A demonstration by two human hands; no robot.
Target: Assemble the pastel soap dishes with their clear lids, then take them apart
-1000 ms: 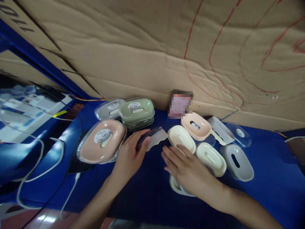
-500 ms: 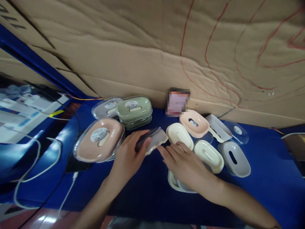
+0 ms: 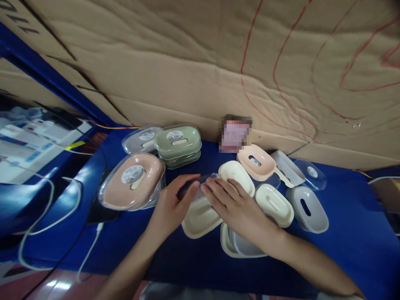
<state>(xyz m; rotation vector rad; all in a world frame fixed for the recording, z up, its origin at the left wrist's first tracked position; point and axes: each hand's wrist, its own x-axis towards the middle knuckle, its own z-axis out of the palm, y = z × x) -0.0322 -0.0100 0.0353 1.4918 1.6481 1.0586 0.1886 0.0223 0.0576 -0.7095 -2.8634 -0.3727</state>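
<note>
A cream oval tray (image 3: 200, 218), shallow and matte, is held on the blue table (image 3: 343, 250) under a clear lid (image 3: 200, 185), gripped by the curled left hand (image 3: 170, 206) and flatter right hand (image 3: 237, 206).

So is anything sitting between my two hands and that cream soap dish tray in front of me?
Nothing visible: the left hand and right hand both already rest on the cream tray, with a clear lid under their fingertips.

Both hands (image 3: 200, 204) and forearms bare — no sleeves, rings, gloves.
</note>
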